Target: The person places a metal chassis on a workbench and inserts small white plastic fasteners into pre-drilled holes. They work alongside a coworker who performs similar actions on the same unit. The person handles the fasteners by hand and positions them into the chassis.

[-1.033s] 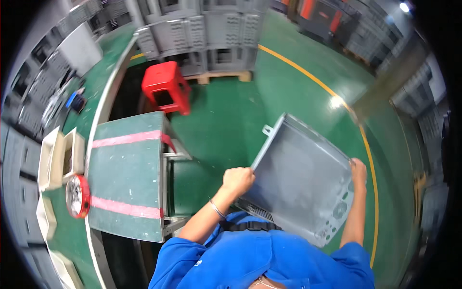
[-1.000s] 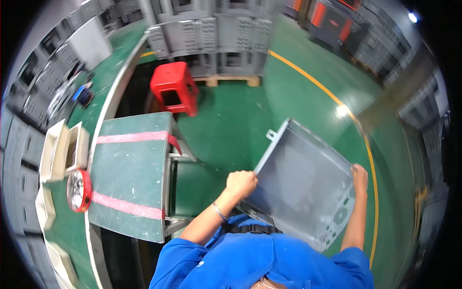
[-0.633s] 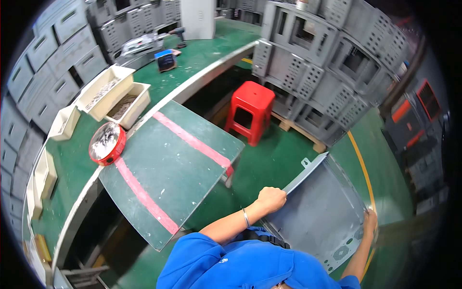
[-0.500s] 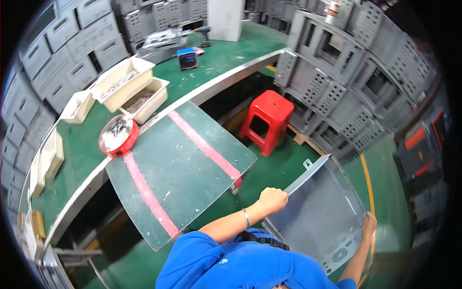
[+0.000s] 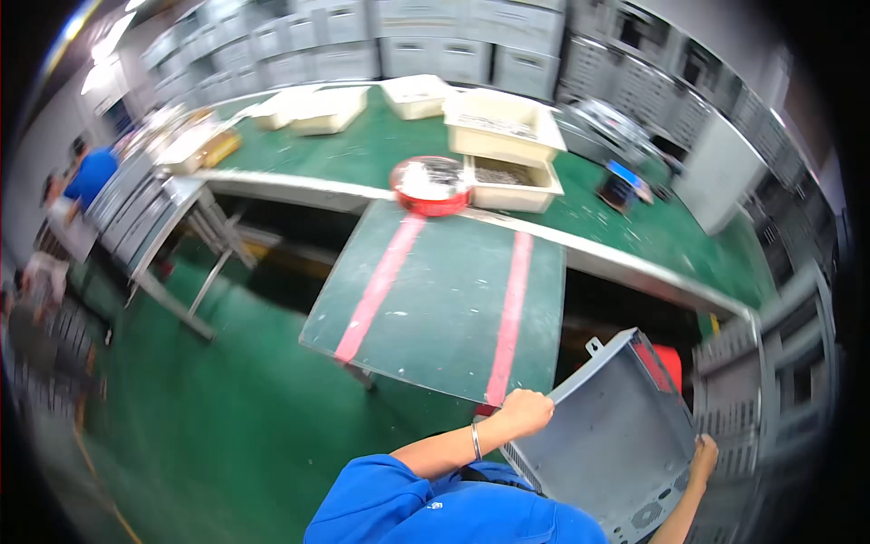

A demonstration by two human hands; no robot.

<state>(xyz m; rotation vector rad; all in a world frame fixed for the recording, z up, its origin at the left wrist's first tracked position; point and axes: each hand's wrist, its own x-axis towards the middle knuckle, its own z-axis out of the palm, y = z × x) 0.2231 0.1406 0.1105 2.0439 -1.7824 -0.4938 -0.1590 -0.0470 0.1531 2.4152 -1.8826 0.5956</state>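
Observation:
A grey sheet-metal case [image 5: 612, 440], open like a shallow tray, is held up at my front right. My left hand [image 5: 527, 412] is closed over its left edge. On the opposite edge my right hand [image 5: 703, 456] grips the metal, fingers partly hidden behind the wall. Rows of small holes and a round vent pattern show at its near end, and a small tab sticks out at the far corner. Just left of the case stands a green-topped small table [image 5: 435, 304] with two pink stripes; the case is close to its near right corner.
On the long green bench [image 5: 353, 159] behind sit a red round dish [image 5: 432, 201], stacked cream bins [image 5: 507, 136] of small parts and a blue box [image 5: 620, 186]. A red stool [image 5: 669, 364] is partly hidden behind the case. Grey metal cases [image 5: 734, 408] are stacked at right. People [image 5: 89, 177] work far left.
My view has swung left, so the table and bench now lie ahead and people appear at far left. The case has turned along with me, still in both hands.

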